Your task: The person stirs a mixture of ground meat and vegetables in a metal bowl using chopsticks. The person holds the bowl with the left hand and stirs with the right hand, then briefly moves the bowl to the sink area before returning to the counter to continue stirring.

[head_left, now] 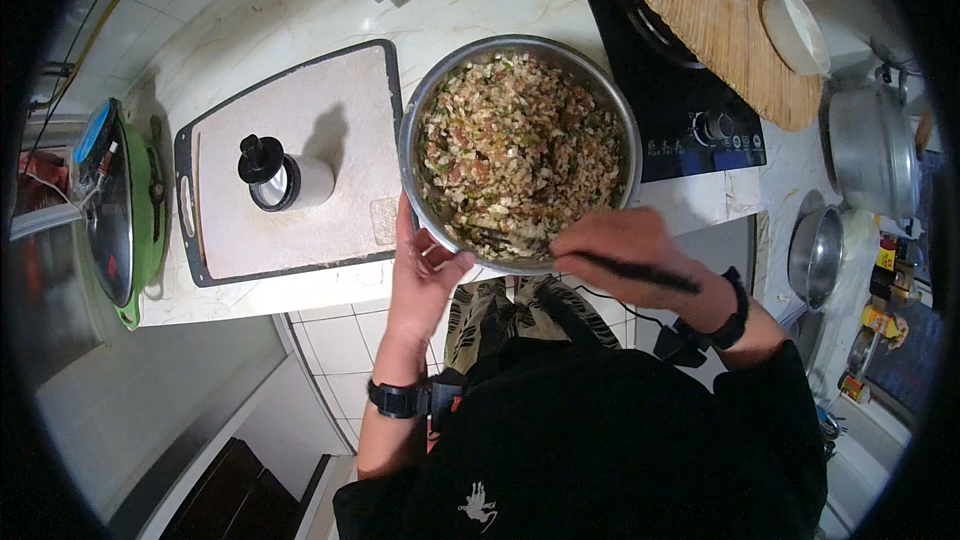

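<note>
A stainless steel bowl (633,130) full of chopped, mixed filling (520,140) sits at the counter's front edge. The filling shows pale, green and pinkish bits. My left hand (425,270) grips the bowl's near-left side, fingers partly hidden along the outer wall. Over the near-right rim, my right hand (625,255) is closed round a dark stick-like utensil (655,277). Its far end goes into the filling near the front, and motion blur hides its exact kind.
Left of the bowl lies a cutting board (350,100), bearing a white container with a black top (310,183). A green lidded pan (145,200) stands far left. On the right are a black cooktop (665,150), a round wooden mat (720,20), a white bowl (795,32) and a pot (870,155).
</note>
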